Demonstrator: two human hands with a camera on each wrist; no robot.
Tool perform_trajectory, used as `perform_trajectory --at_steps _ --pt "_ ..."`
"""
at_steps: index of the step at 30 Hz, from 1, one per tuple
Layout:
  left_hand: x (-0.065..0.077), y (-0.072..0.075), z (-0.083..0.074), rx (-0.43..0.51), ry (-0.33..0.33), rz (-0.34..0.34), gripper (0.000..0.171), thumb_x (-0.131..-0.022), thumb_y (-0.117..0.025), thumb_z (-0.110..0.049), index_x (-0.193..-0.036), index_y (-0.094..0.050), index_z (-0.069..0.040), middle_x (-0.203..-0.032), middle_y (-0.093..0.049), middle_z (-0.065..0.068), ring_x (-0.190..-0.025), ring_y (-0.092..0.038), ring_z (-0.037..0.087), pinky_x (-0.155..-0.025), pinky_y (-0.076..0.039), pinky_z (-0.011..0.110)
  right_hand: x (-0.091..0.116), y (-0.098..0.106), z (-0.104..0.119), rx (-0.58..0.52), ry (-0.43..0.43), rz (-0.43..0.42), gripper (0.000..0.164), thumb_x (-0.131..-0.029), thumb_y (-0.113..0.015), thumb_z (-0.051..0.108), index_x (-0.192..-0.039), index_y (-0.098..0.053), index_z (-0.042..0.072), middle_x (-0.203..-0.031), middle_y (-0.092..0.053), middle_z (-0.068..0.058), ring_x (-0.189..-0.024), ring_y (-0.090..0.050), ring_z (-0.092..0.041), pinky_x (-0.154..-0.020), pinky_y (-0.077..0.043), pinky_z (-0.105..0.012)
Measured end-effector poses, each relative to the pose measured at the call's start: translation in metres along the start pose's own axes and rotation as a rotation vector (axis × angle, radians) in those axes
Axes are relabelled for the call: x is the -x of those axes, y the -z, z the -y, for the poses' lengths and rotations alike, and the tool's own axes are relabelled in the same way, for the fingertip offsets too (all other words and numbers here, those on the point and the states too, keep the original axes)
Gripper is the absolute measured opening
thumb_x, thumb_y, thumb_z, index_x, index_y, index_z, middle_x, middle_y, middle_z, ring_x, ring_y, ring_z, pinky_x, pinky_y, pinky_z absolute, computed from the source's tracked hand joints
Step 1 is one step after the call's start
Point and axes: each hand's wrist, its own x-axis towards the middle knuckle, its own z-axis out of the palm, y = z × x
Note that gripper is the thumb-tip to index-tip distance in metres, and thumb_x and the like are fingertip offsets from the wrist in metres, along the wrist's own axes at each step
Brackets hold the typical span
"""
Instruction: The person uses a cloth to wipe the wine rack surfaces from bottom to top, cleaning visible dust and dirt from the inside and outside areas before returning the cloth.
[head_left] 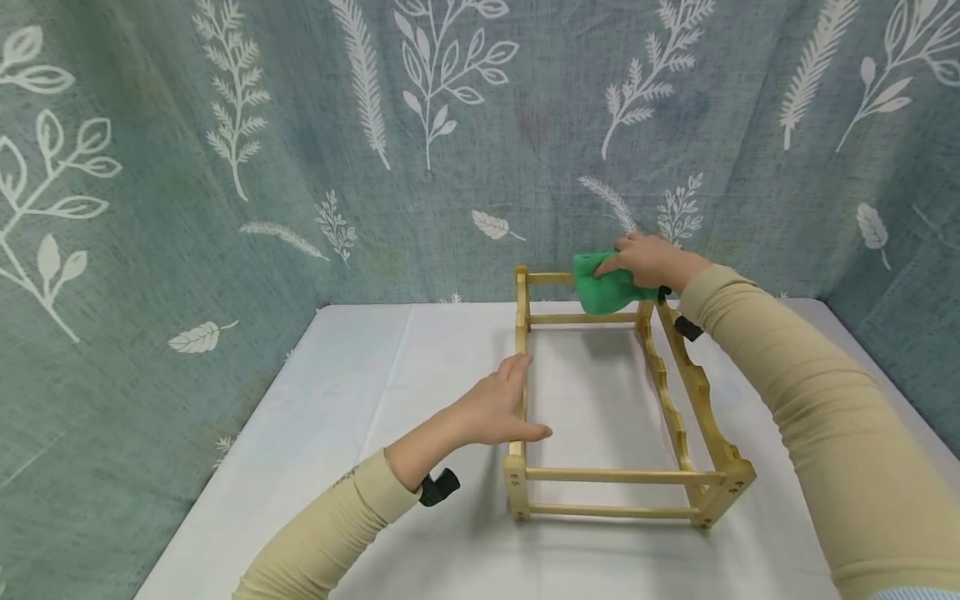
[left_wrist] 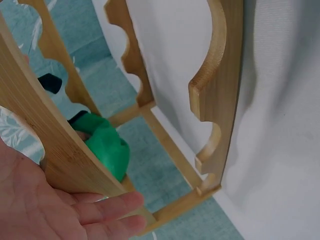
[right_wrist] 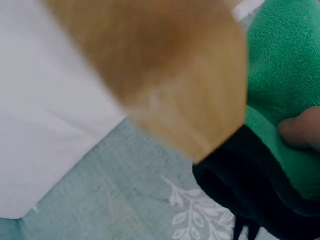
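A light wooden rack point(head_left: 615, 476) with scalloped side rails, shaped like a wine rack, stands on the white-covered table. My left hand point(head_left: 498, 404) lies against its left side, thumb spread inward; the left wrist view shows its fingers point(left_wrist: 112, 207) straight along the wood. At the rack's far end my right hand point(head_left: 651, 260) grips a green cloth point(head_left: 600, 287) over the top crossbar. Fuzzy pile shows on the cloth point(right_wrist: 285, 55) in the right wrist view, with a black band point(right_wrist: 245, 175) beside it and a blurred wooden end point(right_wrist: 190, 100) of the rack close by.
The white tablecloth point(head_left: 352, 375) spreads out to the left of the rack. Behind and on both sides hangs a grey-green curtain point(head_left: 420, 217) with white leaf prints, close behind the rack's far end. A small black camera point(head_left: 440, 487) is worn on the left wrist.
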Motion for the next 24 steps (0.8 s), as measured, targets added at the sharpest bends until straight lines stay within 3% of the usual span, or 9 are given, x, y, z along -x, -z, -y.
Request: perform_trajectory --at_steps 9,14,18,24 --pt "0.001 0.002 0.001 0.039 0.007 0.011 0.101 -0.077 -0.066 -0.049 -0.147 -0.006 -0.005 -0.15 -0.014 0.015 -0.128 -0.037 0.032 -0.102 -0.035 0.042 -0.033 -0.011 0.025 -0.182 0.025 -0.063 0.056 -0.083 -0.058 -0.009 -0.13 -0.053 0.02 -0.135 -0.039 -0.028 -0.123 -0.033 -0.049 -0.093 -0.038 -0.055" --pt "0.001 0.001 0.001 0.031 0.012 0.0 0.101 -0.077 -0.066 -0.049 -0.147 -0.007 -0.004 -0.15 -0.015 0.016 -0.128 -0.037 0.032 -0.102 -0.035 0.042 -0.049 -0.014 0.042 -0.258 0.054 -0.172 0.056 -0.082 -0.058 -0.01 -0.13 -0.054 0.019 -0.129 -0.043 -0.026 -0.119 -0.038 -0.046 -0.091 -0.041 -0.051" --pt "0.002 0.001 0.001 0.017 0.03 -0.007 0.101 -0.077 -0.065 -0.05 -0.147 -0.008 -0.005 -0.15 -0.017 0.015 -0.126 -0.039 0.032 -0.101 -0.037 0.042 -0.049 -0.017 0.042 -0.235 0.065 -0.192 0.056 -0.081 -0.062 -0.009 -0.128 -0.055 0.02 -0.124 -0.045 -0.025 -0.115 -0.041 -0.043 -0.088 -0.042 -0.049" --pt "0.003 0.002 0.001 -0.008 0.031 -0.001 0.1 -0.077 -0.065 -0.049 -0.147 -0.008 -0.005 -0.15 -0.017 0.014 -0.119 -0.046 0.032 -0.098 -0.039 0.042 -0.033 -0.021 0.019 -0.178 0.045 -0.12 0.057 -0.081 -0.063 -0.007 -0.129 -0.053 0.021 -0.125 -0.042 -0.028 -0.115 -0.041 -0.046 -0.085 -0.043 -0.05"
